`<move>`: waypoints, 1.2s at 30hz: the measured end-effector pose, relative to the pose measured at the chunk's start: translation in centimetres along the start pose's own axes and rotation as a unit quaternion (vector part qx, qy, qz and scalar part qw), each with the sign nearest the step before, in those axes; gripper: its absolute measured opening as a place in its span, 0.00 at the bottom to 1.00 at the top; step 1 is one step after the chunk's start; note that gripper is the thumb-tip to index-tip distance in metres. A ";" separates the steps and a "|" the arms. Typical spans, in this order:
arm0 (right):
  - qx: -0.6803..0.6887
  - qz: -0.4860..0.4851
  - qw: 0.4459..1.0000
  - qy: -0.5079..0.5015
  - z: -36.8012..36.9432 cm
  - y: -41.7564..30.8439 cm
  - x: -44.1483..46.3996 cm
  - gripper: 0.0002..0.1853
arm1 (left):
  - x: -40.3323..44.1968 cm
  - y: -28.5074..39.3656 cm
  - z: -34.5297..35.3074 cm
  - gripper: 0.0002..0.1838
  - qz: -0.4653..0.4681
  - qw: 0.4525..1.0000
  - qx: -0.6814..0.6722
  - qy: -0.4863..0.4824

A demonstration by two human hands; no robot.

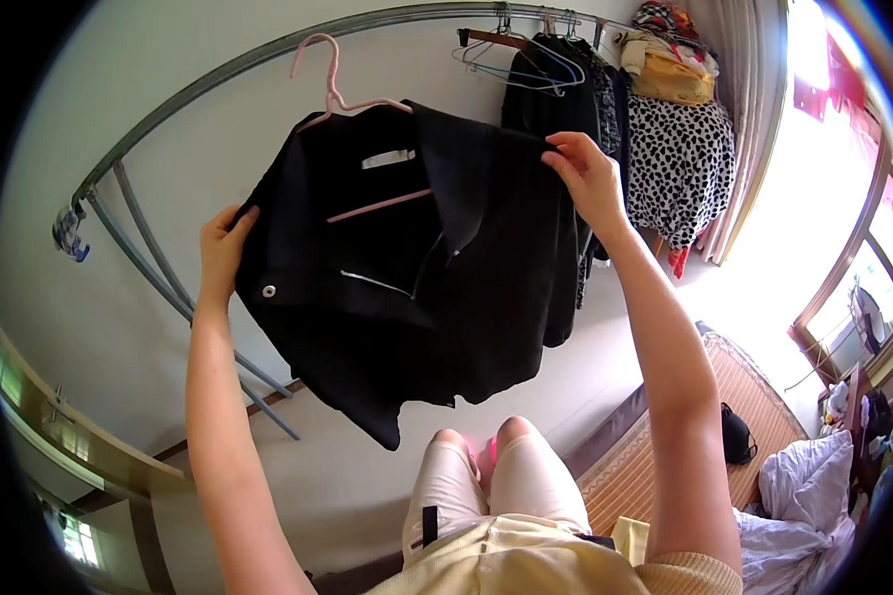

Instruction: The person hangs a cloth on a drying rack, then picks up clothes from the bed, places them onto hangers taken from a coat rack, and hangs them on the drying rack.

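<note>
A black jacket (496, 288) with a silver zip and a snap button is spread out in front of me. Inside its shoulders sits a pink hanger (332, 74), whose hook and lower bar show; the hook overlaps the rack's rail, and I cannot tell whether it rests on it. On the left side, my left hand (224, 253) grips the jacket's edge between thumb and fingers. Toward the right shoulder, my right hand (587, 180) pinches the jacket's cloth.
A grey metal clothes rack (184, 94) arches across the view. Blue hangers (521, 64) and dark garments hang at its right, beside a spotted garment (680, 164). A mat-covered bed (615, 476) holds a black bag (734, 436) and white bedding (809, 476). A mirror (848, 297) stands far right.
</note>
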State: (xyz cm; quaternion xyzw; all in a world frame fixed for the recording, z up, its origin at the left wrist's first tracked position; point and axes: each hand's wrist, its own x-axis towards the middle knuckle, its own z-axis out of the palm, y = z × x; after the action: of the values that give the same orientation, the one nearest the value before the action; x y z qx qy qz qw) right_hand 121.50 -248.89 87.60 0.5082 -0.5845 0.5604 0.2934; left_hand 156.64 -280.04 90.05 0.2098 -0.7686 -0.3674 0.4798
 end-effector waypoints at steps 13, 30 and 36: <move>0.018 0.333 0.943 -0.010 -0.8 8.9 -5.0 0.10 | 0.2 -0.4 -3.8 0.15 0.054 0.992 0.082 0.082; -0.049 0.206 0.919 -0.332 3.7 7.0 -7.8 0.27 | -0.1 3.7 -1.3 0.19 -0.001 0.905 0.387 0.175; -0.057 0.191 0.847 -0.492 9.4 3.0 -11.6 0.24 | 0.8 3.1 -2.0 0.18 0.013 0.941 0.290 0.172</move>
State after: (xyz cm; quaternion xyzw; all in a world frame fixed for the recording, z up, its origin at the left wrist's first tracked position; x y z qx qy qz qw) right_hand 124.49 -255.21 74.09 0.5779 -0.7689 0.2473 -0.1173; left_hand 158.18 -279.32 93.48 0.3896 -0.7504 -0.0802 0.5279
